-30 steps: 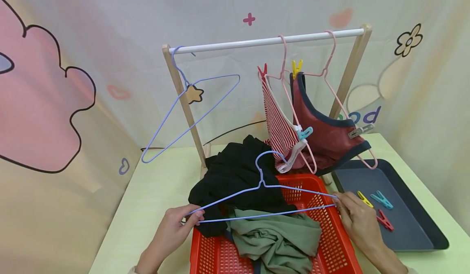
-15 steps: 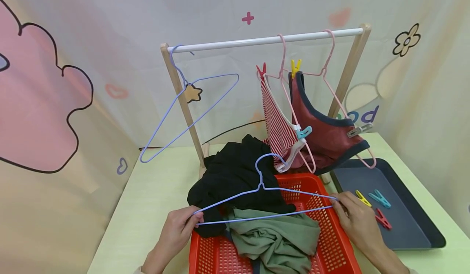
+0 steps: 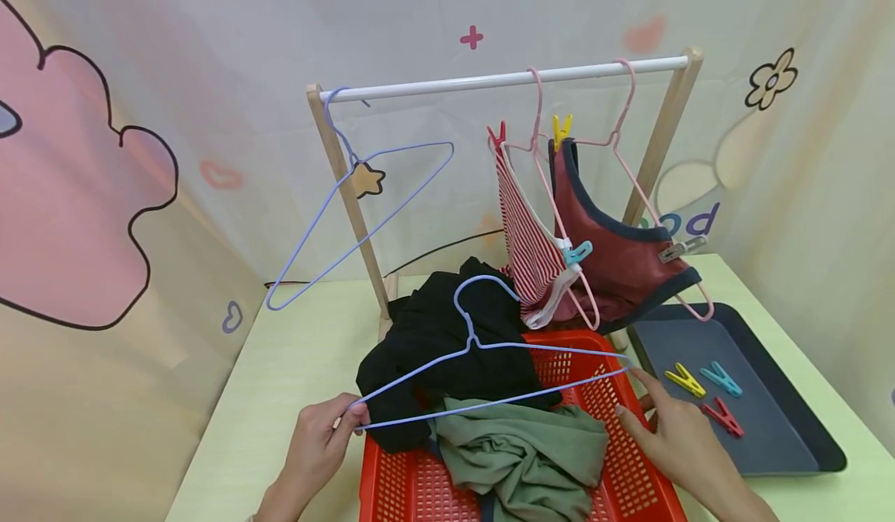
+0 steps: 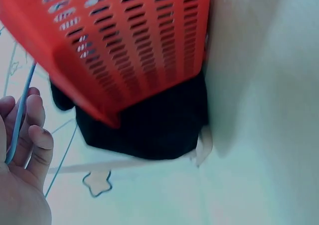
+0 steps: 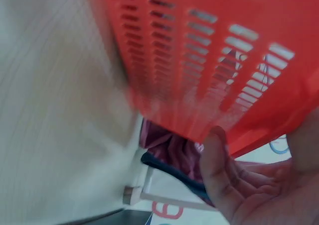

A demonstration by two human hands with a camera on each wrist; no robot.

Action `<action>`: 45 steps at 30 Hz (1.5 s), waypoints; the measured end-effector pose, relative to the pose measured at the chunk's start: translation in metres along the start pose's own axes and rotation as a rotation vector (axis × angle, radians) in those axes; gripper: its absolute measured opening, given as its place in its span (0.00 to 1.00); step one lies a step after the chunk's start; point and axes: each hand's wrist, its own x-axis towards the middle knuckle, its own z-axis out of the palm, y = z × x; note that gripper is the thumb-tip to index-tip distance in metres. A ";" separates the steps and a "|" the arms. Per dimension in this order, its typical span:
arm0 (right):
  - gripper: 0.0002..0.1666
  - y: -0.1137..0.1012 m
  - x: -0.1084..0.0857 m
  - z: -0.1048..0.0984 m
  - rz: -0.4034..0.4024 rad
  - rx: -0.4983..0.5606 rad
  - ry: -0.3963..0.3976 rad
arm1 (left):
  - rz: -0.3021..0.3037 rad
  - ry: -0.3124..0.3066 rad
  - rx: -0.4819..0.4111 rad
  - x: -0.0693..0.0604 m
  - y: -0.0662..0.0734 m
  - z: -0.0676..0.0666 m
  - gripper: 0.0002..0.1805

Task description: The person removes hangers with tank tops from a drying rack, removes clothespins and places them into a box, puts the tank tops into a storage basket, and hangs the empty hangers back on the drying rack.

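Note:
A blue-purple clothes hanger (image 3: pixel 471 342) is held above the red basket (image 3: pixel 632 460), hook upward. Its left corner is pinched by my left hand (image 3: pixel 318 436), which also shows with the hanger in the left wrist view. At the other end my right hand (image 3: pixel 681 436) has thumb and fingers spread; the index fingertip is at the hanger's right corner, and I cannot tell whether it touches. In the right wrist view that hand is beside the basket wall, gripping nothing. Below the hanger are black cloth (image 3: pixel 412 335), draped over the basket's back left, and green cloth (image 3: pixel 520 452) inside it.
Behind stands a rack with a white rod (image 3: pixel 447 85). It carries an empty blue hanger (image 3: pixel 402 210) and pink hangers with a striped garment (image 3: pixel 527 242) and a maroon garment (image 3: pixel 608 266), clipped by clothespins. A dark tray (image 3: pixel 776 429) with clothespins (image 3: pixel 723 417) lies right.
The right hand has loosened its grip on the hanger's right corner, fingers spreading. The hanger has shifted left and slightly up, with the left hand moving left.

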 end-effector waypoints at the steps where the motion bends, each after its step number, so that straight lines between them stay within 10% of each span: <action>1: 0.43 -0.001 -0.001 0.000 0.021 0.005 -0.031 | 0.012 0.017 0.003 -0.001 -0.001 -0.003 0.10; 16: 0.35 -0.004 -0.007 0.009 0.063 0.047 -0.063 | 0.085 0.214 0.079 -0.002 -0.010 -0.041 0.12; 26: 0.36 -0.005 -0.008 0.010 0.068 0.073 -0.063 | 0.132 0.541 0.035 -0.001 -0.005 -0.058 0.09; 36: 0.36 -0.003 -0.007 0.010 0.072 0.067 -0.067 | 0.135 0.690 0.106 0.022 0.018 -0.050 0.12; 45: 0.36 -0.003 -0.006 0.009 0.073 0.066 -0.068 | 0.055 0.695 0.200 0.051 0.039 -0.040 0.11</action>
